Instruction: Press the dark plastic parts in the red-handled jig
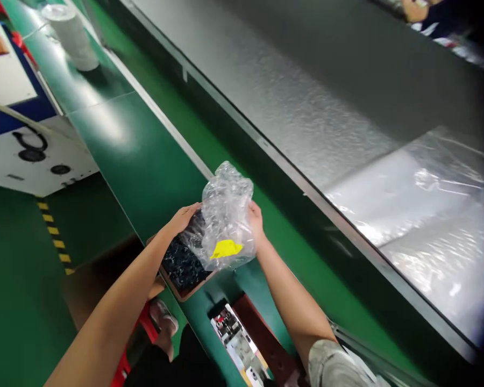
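Observation:
A crumpled clear plastic bag (228, 209) with a yellow patch near its lower end is held up between my two hands. My left hand (186, 217) has its fingertips closed on the bag's left edge. My right hand (256, 219) grips the bag's right side, with its fingers partly hidden by the plastic. Under and left of the bag sits a shallow brown tray (187, 295) full of small black parts (183, 263). The bag covers the tray's right part.
A small fixture (240, 344) and a dark red strip (262, 338) lie on the green bench (141, 150). A grey conveyor belt (274, 91) runs alongside, carrying clear plastic bags (419, 204). A whitish roll (72, 40) stands farther up the bench. Another person's hand (414, 9) shows across the belt.

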Demonstrator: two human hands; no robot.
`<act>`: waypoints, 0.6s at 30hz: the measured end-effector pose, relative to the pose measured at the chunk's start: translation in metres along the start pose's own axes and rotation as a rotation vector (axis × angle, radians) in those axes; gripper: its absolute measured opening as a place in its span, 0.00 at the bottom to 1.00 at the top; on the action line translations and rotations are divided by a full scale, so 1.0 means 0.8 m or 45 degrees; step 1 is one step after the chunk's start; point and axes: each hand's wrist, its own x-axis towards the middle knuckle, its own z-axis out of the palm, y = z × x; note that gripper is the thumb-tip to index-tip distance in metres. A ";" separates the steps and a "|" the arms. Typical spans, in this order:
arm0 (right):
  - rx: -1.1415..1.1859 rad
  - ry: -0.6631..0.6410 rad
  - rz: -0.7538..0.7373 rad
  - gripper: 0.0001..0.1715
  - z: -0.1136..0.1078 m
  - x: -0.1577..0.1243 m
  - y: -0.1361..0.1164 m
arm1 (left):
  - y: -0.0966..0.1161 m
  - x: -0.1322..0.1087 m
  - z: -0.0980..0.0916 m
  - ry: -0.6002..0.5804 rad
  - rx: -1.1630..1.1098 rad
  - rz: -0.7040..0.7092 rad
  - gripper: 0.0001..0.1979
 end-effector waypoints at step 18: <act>-0.115 0.124 -0.132 0.23 -0.052 -0.072 -0.036 | -0.011 -0.004 0.008 -0.065 0.018 0.062 0.33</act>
